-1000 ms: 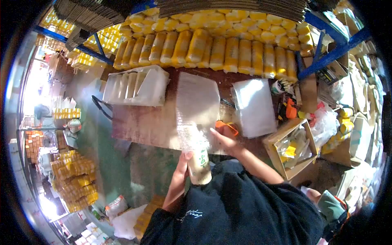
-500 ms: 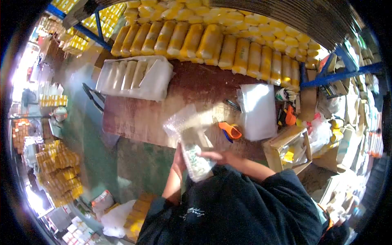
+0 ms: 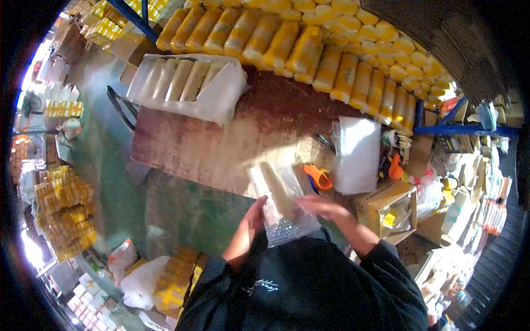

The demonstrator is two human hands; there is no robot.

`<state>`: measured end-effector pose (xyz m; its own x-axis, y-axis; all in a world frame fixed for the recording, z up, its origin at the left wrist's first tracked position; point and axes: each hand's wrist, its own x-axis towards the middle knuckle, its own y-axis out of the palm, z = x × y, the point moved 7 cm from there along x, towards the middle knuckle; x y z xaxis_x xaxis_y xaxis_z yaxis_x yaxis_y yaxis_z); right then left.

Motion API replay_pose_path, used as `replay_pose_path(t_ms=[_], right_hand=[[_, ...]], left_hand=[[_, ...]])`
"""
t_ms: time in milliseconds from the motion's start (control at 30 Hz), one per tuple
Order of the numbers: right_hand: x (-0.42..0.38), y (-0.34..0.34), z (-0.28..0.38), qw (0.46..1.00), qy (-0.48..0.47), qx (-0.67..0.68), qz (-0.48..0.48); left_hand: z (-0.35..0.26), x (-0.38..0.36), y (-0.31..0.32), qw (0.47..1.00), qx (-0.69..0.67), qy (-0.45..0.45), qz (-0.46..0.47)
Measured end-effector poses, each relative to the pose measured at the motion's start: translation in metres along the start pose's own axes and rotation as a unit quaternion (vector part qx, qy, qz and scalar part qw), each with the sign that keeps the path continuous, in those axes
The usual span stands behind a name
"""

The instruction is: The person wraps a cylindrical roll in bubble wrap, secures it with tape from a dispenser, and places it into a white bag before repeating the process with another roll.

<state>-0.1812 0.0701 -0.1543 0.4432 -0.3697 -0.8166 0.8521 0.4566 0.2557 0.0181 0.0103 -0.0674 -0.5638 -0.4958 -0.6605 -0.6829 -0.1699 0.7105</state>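
Observation:
A clear bubble-wrap bag (image 3: 292, 229) is held in front of my dark shirt, at the near edge of the wooden table (image 3: 204, 154). A long beige roll (image 3: 277, 190) lies in or against the bag, its far end pointing toward the table. My left hand (image 3: 255, 212) grips the bag's left edge, with the fingers partly behind it. My right hand (image 3: 323, 208) reaches across from the right, fingers extended and touching the bag's right side. An orange tape dispenser (image 3: 317, 176) rests just beyond my right hand.
Yellow-wrapped rolls (image 3: 259, 41) line the table's back. A white foam-lined tray (image 3: 221, 99) with beige rolls stands at the back left. Flat plastic bags (image 3: 358, 154) lie right of the dispenser, near a cardboard box (image 3: 386, 209). Blue shelf posts (image 3: 466, 130) stand behind.
The bag has shifted right and spread flatter, and the beige roll now shows clearly along it. My right hand has moved from the bag's middle to its right side. The view has turned slightly.

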Motion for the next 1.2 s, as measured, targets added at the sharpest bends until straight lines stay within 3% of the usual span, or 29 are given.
replay_pose_path(t_ms=[33, 67, 100, 167, 200, 233, 267, 300, 333, 367, 400, 433, 467, 533, 600, 700, 733, 833, 867, 967, 1033, 1067, 1133, 1167, 1200], right_hand=[[-0.025, -0.006, 0.040, 0.995, 0.073, 0.031, -0.065], [-0.021, -0.005, 0.061, 0.994, 0.039, 0.006, -0.104], [-0.015, -0.005, 0.079, 0.990, 0.003, -0.019, -0.142], [-0.004, -0.006, 0.111, 0.944, -0.028, -0.212, -0.252], [0.001, 0.000, 0.125, 0.903, -0.045, -0.306, -0.299], [0.008, 0.012, 0.124, 0.903, -0.034, -0.303, -0.301], [0.016, 0.023, 0.125, 0.903, -0.026, -0.301, -0.304], [0.026, 0.033, 0.128, 0.903, -0.020, -0.299, -0.308], [0.021, 0.052, 0.144, 0.881, 0.051, -0.392, -0.260], [0.010, 0.066, 0.143, 0.886, -0.015, -0.376, -0.272], [-0.001, 0.074, 0.143, 0.895, -0.040, -0.318, -0.311], [-0.010, 0.078, 0.142, 0.899, -0.065, -0.258, -0.348], [-0.005, 0.083, 0.133, 0.871, -0.121, -0.322, -0.351], [0.013, 0.086, 0.109, 0.836, -0.186, -0.365, -0.364], [0.020, 0.091, 0.098, 0.806, -0.227, -0.384, -0.390], [0.039, 0.088, 0.071, 0.771, -0.295, -0.389, -0.408], [0.034, 0.084, 0.073, 0.768, -0.290, -0.376, -0.430], [0.025, 0.065, 0.080, 0.772, -0.281, -0.314, -0.475], [0.026, 0.060, 0.080, 0.783, -0.281, -0.275, -0.483], [0.019, 0.053, 0.087, 0.808, -0.244, -0.209, -0.494], [0.021, 0.060, 0.079, 0.815, -0.239, -0.139, -0.510], [0.019, 0.066, 0.081, 0.793, -0.243, -0.216, -0.516], [0.012, 0.084, 0.084, 0.734, -0.242, -0.365, -0.519], [0.012, 0.083, 0.079, 0.762, -0.230, -0.321, -0.514], [0.011, 0.082, 0.076, 0.786, -0.219, -0.276, -0.507]], left_hand=[[0.025, 0.028, -0.048, 0.987, -0.056, -0.124, -0.090], [0.032, 0.043, -0.071, 0.986, -0.070, -0.138, -0.059], [0.014, 0.038, -0.047, 0.990, -0.053, -0.131, -0.025], [0.005, 0.055, -0.061, 0.996, -0.029, -0.078, -0.039], [0.008, 0.067, -0.073, 0.993, -0.079, -0.084, -0.012], [0.016, 0.081, -0.095, 0.988, -0.128, -0.089, 0.015], [0.024, 0.094, -0.119, 0.996, -0.031, -0.059, 0.058], [0.021, 0.098, -0.154, 0.993, 0.106, -0.059, 0.006], [0.011, 0.095, -0.188, 0.968, 0.241, -0.061, -0.046], [0.004, 0.090, -0.209, 0.921, 0.371, -0.064, -0.097], [-0.041, 0.060, -0.174, 0.853, 0.451, 0.202, -0.169], [-0.074, 0.027, -0.134, 0.703, 0.605, 0.291, -0.235], [-0.103, -0.001, -0.086, 0.511, 0.724, 0.364, -0.286], [-0.124, -0.011, -0.022, 0.278, 0.835, 0.428, -0.206], [-0.130, 0.008, 0.003, 0.249, 0.867, 0.431, 0.028], [-0.129, 0.081, -0.066, 0.317, 0.877, 0.273, 0.235], [-0.130, 0.091, -0.064, 0.333, 0.862, 0.294, 0.243], [-0.120, 0.105, -0.046, 0.152, 0.892, 0.330, 0.269], [-0.122, 0.098, -0.036, 0.121, 0.869, 0.402, 0.262], [-0.120, 0.120, -0.061, 0.202, 0.887, 0.282, 0.305], [-0.123, 0.118, -0.060, 0.189, 0.895, 0.233, 0.329], [-0.123, 0.117, -0.060, 0.182, 0.899, 0.209, 0.339], [-0.122, 0.108, -0.051, 0.189, 0.889, 0.277, 0.312], [-0.123, 0.106, -0.045, 0.192, 0.881, 0.313, 0.298], [-0.124, 0.109, -0.040, 0.215, 0.893, 0.272, 0.285]])
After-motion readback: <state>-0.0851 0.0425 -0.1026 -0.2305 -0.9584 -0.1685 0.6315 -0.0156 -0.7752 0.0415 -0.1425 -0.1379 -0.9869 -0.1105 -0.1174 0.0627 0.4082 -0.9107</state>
